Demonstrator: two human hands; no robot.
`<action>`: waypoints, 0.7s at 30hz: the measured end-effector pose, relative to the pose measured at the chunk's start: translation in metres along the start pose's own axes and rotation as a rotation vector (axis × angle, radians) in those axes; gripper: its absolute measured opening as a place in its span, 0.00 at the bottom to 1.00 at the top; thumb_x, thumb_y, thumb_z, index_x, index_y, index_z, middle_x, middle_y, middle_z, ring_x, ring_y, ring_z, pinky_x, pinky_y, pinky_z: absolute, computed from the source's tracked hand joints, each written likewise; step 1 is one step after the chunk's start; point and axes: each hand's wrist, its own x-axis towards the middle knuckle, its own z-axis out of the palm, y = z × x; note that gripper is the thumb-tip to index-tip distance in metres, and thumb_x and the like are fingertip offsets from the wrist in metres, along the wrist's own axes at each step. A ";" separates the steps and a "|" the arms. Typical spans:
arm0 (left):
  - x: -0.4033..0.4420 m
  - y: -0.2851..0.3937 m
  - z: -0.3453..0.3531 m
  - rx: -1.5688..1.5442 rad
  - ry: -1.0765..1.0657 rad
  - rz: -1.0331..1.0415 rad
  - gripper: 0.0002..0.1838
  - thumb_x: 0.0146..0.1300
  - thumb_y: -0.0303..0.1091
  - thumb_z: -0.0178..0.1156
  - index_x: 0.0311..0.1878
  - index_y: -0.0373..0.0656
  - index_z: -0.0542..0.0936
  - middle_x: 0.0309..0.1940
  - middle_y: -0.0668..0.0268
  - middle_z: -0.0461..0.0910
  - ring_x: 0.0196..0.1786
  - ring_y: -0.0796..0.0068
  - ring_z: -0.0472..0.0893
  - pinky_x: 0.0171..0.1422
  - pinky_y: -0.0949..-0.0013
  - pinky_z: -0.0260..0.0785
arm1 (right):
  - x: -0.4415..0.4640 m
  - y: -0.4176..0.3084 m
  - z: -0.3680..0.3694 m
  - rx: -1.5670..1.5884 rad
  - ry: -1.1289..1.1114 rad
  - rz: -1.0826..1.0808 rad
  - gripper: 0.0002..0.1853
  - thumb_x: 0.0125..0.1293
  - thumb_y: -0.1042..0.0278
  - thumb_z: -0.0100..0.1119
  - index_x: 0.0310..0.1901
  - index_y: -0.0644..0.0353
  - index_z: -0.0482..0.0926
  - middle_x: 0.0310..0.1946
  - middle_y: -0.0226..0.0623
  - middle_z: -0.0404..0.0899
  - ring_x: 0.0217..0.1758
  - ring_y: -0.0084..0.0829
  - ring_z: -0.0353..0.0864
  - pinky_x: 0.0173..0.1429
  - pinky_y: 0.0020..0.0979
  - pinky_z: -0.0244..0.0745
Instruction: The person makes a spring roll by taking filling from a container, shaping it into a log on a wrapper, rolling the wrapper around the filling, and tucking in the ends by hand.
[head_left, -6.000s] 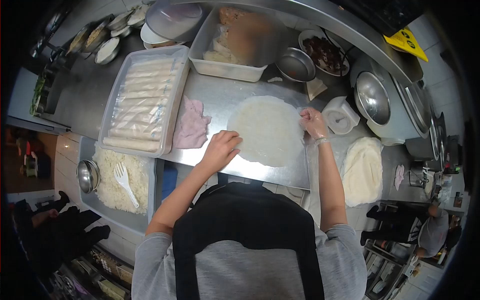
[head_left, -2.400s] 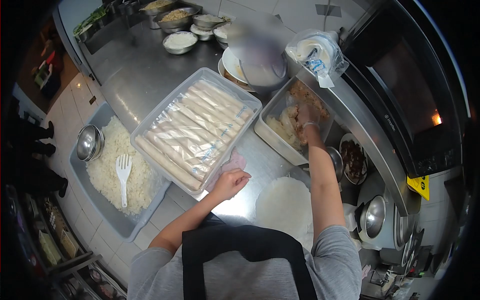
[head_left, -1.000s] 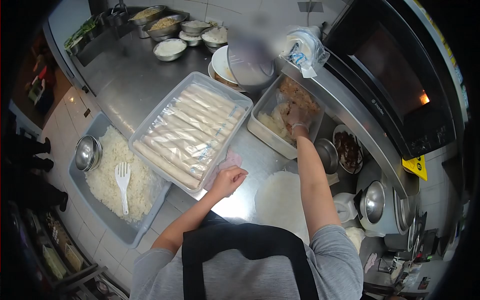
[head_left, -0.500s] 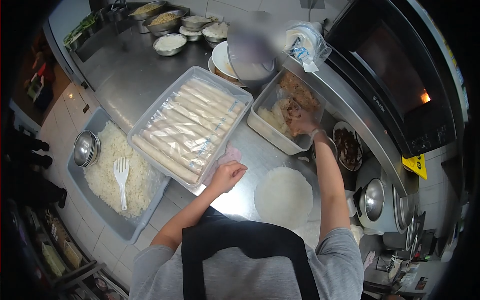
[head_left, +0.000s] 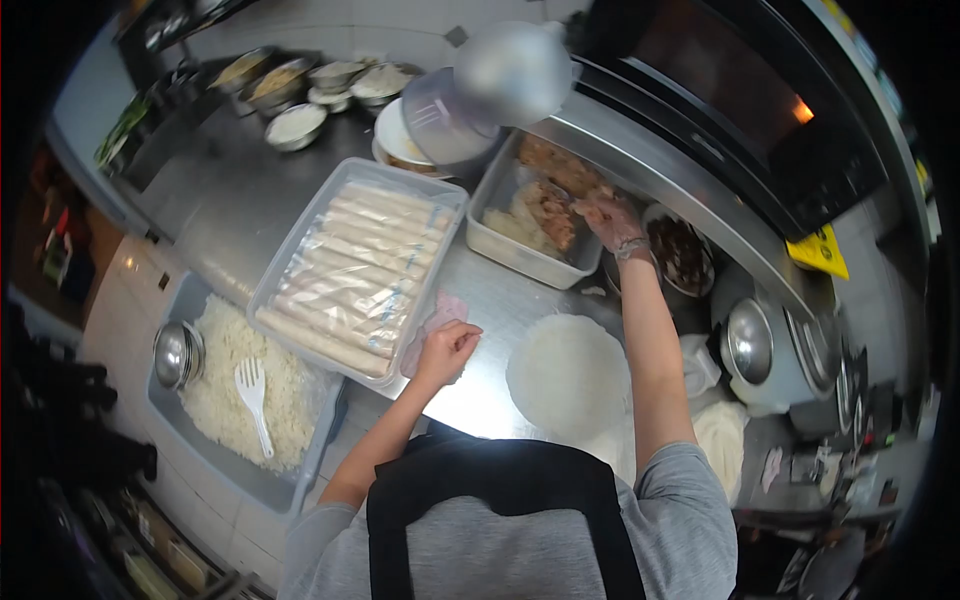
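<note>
Blue-lettered wrap (head_left: 350, 262), seemingly unreadable, right hand (head_left: 612, 222) at tub (head_left: 525, 260)

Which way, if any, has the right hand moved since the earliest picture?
Yes, forward: the right hand was at the edge of the round sheet; now it is at the right side of the food container.

One round pale sheet (head_left: 568, 375), flat on a steel counter (head_left: 485, 300). Left of the sheet: left hand (head_left: 449, 352), fingers curled, beside a pink cloth (head_left: 449, 308); tub (head_left: 428, 285) of white rolls (head_left: 350, 265) under clear plastic; farther left, grey bin (head_left: 225, 468) of rice (head_left: 222, 350) with white fork (head_left: 254, 392). Beyond the sheet: filling tub (head_left: 520, 262), gloved right hand (head_left: 610, 218) over its rim, grip unclear.
</note>
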 end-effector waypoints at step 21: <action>0.002 -0.010 0.007 -0.012 0.001 -0.002 0.06 0.60 0.24 0.62 0.40 0.34 0.83 0.27 0.72 0.78 0.26 0.85 0.70 0.31 0.79 0.65 | -0.301 -0.179 -0.124 -0.513 0.545 0.142 0.16 0.63 0.65 0.60 0.50 0.62 0.75 0.36 0.30 0.77 0.37 0.23 0.76 0.41 0.26 0.72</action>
